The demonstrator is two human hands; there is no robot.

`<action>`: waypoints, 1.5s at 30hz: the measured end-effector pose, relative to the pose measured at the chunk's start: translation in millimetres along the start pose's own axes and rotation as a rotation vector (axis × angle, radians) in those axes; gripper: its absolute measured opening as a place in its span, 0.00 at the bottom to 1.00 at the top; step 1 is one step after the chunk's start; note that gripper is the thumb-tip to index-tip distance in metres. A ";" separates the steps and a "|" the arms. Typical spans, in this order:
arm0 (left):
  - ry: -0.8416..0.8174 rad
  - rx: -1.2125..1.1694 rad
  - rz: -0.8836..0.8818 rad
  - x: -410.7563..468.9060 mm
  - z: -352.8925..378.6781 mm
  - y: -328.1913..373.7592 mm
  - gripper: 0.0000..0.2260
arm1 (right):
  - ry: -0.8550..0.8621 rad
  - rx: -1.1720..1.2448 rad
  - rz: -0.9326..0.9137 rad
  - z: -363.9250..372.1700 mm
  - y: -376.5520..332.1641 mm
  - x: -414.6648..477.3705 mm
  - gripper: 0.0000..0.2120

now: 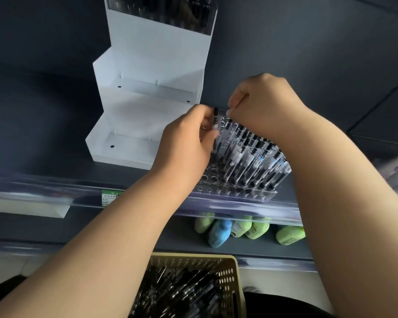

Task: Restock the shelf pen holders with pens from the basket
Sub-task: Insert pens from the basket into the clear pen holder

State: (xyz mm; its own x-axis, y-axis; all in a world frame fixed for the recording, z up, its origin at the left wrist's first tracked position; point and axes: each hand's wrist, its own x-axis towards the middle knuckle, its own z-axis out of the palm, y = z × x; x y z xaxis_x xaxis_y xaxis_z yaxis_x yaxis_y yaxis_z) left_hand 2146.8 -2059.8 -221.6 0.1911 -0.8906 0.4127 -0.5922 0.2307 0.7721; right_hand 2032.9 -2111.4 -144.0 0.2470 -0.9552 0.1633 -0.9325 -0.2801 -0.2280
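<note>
Dark shelf (55,138) | left hand (186,145) grip pinches pen (215,123) above pen holder (213,179) | right hand (262,106) grip curled at holder's back, hold unclear | best: align tip with empty hole, lower straight | basket (230,271) below

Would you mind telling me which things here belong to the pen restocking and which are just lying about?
Job in hand: left hand gripping a pen; right hand at the holder's far edge; clear pen holder; standing pens in it; basket; loose pens in it.
Lying about: white tiered stand; green and blue bottles on the lower shelf; shelf label.
</note>
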 end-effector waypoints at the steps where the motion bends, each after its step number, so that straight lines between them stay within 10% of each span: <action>1: -0.007 0.000 -0.001 0.1 1.3 -0.6 0.09 | 0.030 0.015 0.001 -0.2 1.0 -1.8 0.06; 39: -0.077 0.175 0.047 -8.4 13.8 -1.5 0.10 | 0.141 0.038 -0.148 12.7 40.3 -47.1 0.20; 45: -0.140 0.305 0.101 -30.0 -11.3 0.8 0.14 | 0.420 0.166 -0.181 23.9 30.9 -98.0 0.19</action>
State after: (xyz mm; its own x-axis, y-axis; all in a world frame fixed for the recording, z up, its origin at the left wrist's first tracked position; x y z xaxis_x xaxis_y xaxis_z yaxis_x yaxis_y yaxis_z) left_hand 2149.5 -2028.5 -227.9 0.0230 -0.9193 0.3929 -0.8130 0.2115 0.5425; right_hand 1986.2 -2028.8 -190.0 0.2415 -0.7779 0.5801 -0.8213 -0.4822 -0.3048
